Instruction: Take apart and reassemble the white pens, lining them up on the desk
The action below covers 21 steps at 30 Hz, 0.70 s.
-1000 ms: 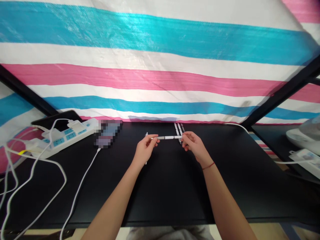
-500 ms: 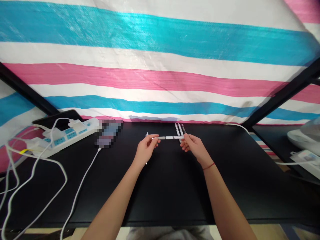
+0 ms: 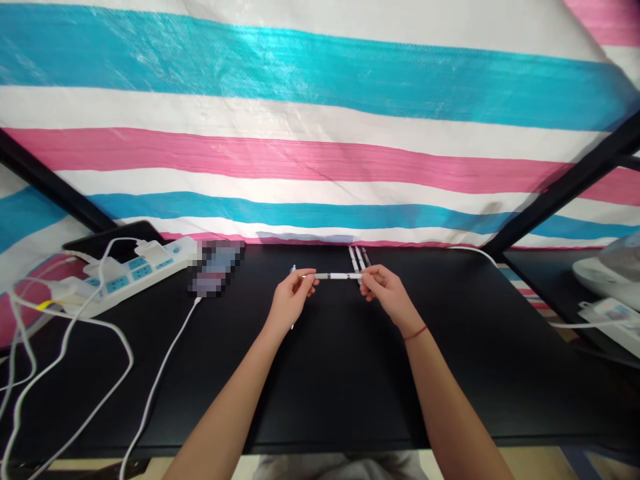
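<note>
A slim pen (image 3: 340,275) is held level over the table (image 3: 340,373), nearer the back edge than the front and roughly parallel to both. Its barrel is mostly white, with a greyish stretch toward the left end and narrow dark bands; both ends are covered by fingers, so whether it is capped or complete cannot be told. The left hand (image 3: 293,293) pinches one end between thumb and fingers, the right hand (image 3: 384,287) the other; the hands are apart, joined only by the pen. Handling of this pen seems to be midway: it is in the grip and not laid down.

Just behind the right hand, three pens (image 3: 359,256) already lie side by side, pointing at the back edge, two whitish and the rightmost darker. One more slender item (image 3: 293,267) lies partly hidden under the left hand, untended. Farther out, toward the back left corner, are a blurred phone (image 3: 215,270) on a white cable (image 3: 161,373) and a power strip (image 3: 120,285).
</note>
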Each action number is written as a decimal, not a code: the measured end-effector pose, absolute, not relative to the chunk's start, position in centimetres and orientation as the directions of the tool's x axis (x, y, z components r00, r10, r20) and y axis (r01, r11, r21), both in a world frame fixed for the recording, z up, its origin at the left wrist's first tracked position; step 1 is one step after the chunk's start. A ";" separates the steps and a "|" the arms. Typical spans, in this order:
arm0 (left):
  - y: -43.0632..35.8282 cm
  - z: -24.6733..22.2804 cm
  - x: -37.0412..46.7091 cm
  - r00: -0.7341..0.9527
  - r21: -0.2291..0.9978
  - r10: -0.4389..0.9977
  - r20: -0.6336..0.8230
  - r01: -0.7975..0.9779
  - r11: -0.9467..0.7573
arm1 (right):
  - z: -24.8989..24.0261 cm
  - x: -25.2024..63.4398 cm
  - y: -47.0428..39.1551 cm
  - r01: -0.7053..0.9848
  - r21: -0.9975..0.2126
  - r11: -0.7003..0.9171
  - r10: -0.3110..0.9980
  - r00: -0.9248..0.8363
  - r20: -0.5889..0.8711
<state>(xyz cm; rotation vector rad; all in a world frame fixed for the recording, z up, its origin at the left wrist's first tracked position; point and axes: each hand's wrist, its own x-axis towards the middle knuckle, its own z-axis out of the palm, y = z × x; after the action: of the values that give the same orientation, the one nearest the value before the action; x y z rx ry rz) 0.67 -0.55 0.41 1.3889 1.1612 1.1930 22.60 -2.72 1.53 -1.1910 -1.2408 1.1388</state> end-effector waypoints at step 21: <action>-0.6 0.4 0.8 0.075 0.994 0.993 0.095 0.037 -0.098 | 1.5 22.4 -2.5 0.006 -0.999 0.037 0.997 0.065 0.037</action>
<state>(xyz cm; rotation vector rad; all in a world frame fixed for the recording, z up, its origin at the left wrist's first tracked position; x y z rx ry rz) 0.79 -0.59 0.43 1.3440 1.1375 1.2056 22.35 -2.51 1.45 -1.2149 -1.1819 1.1320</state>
